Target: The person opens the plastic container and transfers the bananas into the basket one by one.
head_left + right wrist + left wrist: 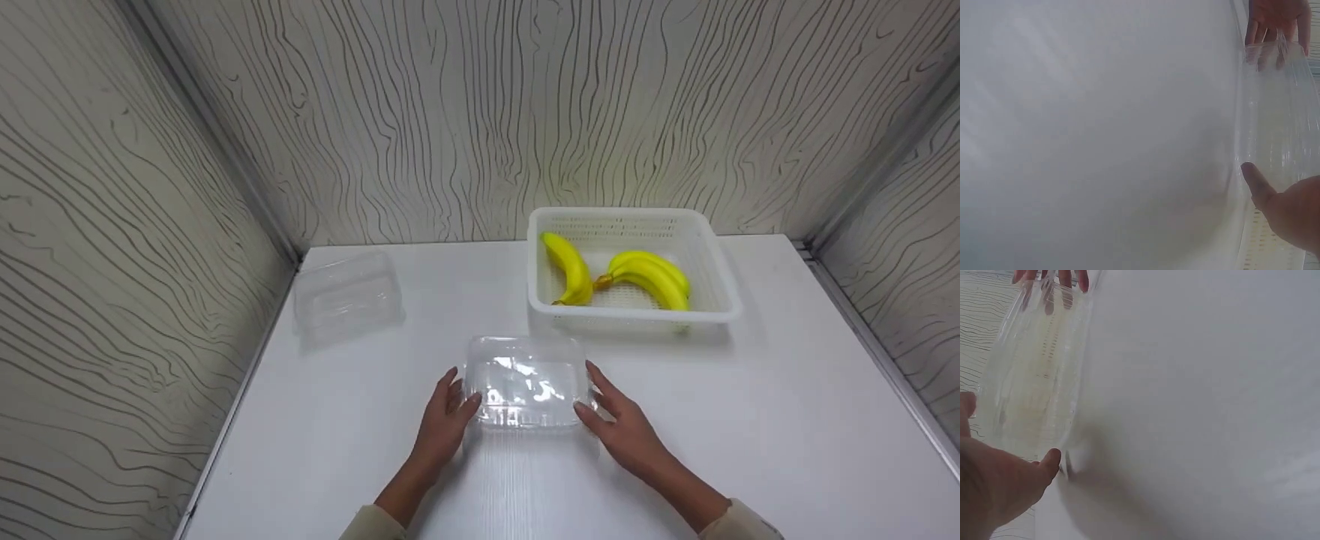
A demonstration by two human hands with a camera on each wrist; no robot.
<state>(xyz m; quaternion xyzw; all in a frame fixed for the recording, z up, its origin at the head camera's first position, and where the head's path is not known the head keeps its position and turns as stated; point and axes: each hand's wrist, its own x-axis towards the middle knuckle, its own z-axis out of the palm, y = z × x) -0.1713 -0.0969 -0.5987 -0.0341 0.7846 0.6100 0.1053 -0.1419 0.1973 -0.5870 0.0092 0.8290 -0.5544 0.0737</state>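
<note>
Between both hands is a clear plastic container (529,382), low over the white table or resting on it; I cannot tell which. My left hand (442,424) grips its left end, thumb at the near corner and fingers along the side. At the opposite end my right hand (626,431) holds it the same way. In the left wrist view the see-through wall of the container (1039,377) shows the other hand's fingers at the far end. The right wrist view has the right thumb (1258,183) against the container's edge.
A white perforated basket (634,316) with yellow bananas (574,270) in it stands at the back right. Another clear plastic container (349,296) lies at the back left. Wood-grain panels (450,120) enclose the white table (337,450) at the back and sides.
</note>
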